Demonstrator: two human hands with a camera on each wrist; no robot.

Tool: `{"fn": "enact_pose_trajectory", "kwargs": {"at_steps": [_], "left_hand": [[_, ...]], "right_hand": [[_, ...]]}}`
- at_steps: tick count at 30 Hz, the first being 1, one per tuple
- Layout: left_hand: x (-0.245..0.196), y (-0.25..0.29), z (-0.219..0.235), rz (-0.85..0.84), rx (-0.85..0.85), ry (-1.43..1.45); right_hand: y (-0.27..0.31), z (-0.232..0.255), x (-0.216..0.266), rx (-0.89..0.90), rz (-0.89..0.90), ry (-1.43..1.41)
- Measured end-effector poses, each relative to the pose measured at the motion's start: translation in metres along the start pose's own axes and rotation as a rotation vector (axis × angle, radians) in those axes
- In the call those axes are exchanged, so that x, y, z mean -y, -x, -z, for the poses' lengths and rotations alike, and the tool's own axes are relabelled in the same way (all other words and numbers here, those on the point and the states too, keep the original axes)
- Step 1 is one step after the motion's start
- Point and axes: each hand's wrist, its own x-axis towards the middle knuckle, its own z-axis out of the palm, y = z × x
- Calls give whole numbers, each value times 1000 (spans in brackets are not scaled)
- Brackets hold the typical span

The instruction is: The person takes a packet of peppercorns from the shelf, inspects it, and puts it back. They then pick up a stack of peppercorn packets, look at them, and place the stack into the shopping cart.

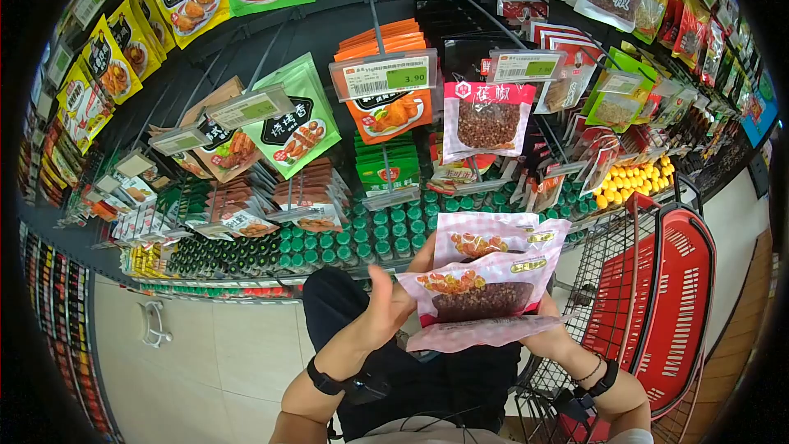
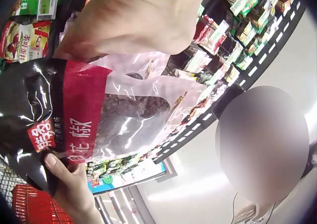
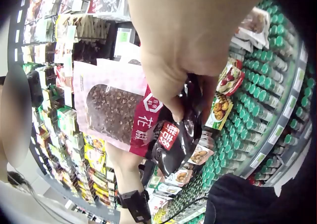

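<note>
Several pink-checked packets of dark red-brown peppercorns (image 1: 485,300) are fanned out in front of the body. At their left edge, my left hand (image 1: 380,312) has its thumb raised off them and its fingers behind them, mostly hidden. My right hand (image 1: 555,335) grips the lower right end. In the right wrist view, the right hand (image 3: 190,45) pinches the black end of a packet (image 3: 116,112); its thumb also lies on the black end (image 2: 29,115) in the left wrist view. There the left hand (image 2: 133,26) is at the packets' far edge, fingertips unseen.
A similar pink packet (image 1: 489,119) hangs on the rack ahead, among orange packets (image 1: 399,115) and green packets (image 1: 300,127). Green-capped bottles (image 1: 386,238) line the shelf below. At the right stands a shopping cart with a red basket (image 1: 678,304). A white stand (image 1: 154,323) is on the floor at left.
</note>
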Motion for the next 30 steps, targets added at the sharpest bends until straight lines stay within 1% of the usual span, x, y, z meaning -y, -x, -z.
{"fn": "enact_pose_trajectory", "kwargs": {"at_steps": [3,4,5,9,11,12,14,20,21,23,26,27,29,30], "left_hand": [[3,-2,3,17,-25,35],[2,-3,2,19,-31,55],[-3,0,-2,54,-87,87],[-4,2,-2,93,-121,96],[-4,2,-2,83,-140,98],[-4,2,-2,83,-140,98],[-5,2,-2,113,-170,110],[-6,0,-4,144,-253,164],[-4,0,-1,144,-253,164],[1,-1,4,120,-211,233],[0,1,5,126,-200,189],[0,2,5,126,-200,189],[0,3,5,55,-126,111],[-1,1,8,46,-32,124]], "right_hand": [[1,-1,0,-16,-27,-22],[1,1,-2,26,-14,25],[1,2,-3,68,-1,72],[2,0,-4,67,-28,96],[3,-3,4,-11,-20,-24],[2,-2,5,-11,-20,-24],[0,-1,7,62,-35,-23],[2,-1,8,56,-77,70],[2,-1,8,56,-76,70],[1,-2,10,19,-21,70],[1,-2,12,43,-54,36],[1,-1,7,43,-54,36],[4,1,-9,78,4,115],[8,-6,-10,-31,-46,-133]]}}
